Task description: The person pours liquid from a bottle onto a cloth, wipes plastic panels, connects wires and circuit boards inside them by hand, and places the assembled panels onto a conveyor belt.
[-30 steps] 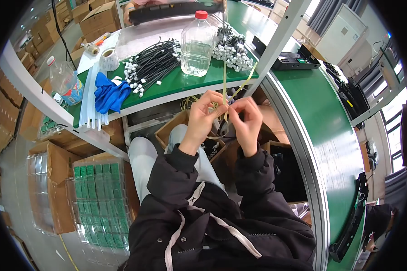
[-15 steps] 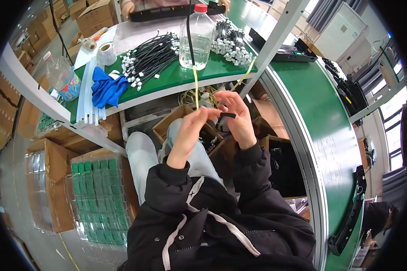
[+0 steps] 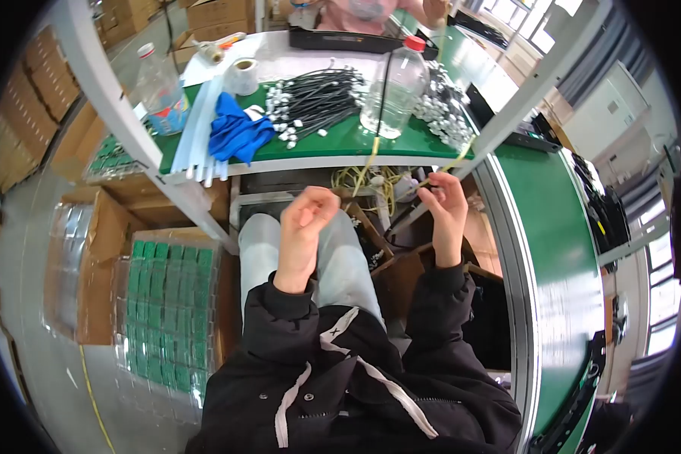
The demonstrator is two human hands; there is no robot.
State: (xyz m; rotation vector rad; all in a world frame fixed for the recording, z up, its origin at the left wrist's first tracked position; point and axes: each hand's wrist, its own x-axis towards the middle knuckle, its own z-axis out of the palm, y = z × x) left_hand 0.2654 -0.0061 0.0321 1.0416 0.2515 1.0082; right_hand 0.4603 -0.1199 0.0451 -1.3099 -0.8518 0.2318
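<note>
Wide apart, mid-frame!
Left hand (image 3: 304, 227) curled at centre, right hand (image 3: 448, 206) bent near a yellow strip (image 3: 462, 154); whether either grips anything, I can't tell.

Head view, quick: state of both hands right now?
Left hand: fingers curled in; cannot tell whether it holds anything.
Right hand: partly open, thumb and fingers apart; a yellow strip runs close by its fingertips, contact unclear.

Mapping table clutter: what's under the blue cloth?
Pale strips run partly under the crumpled blue cloth, their ends sticking past the front edge of the green tabletop. The covered stretch, and anything else beneath, can't be seen.
</note>
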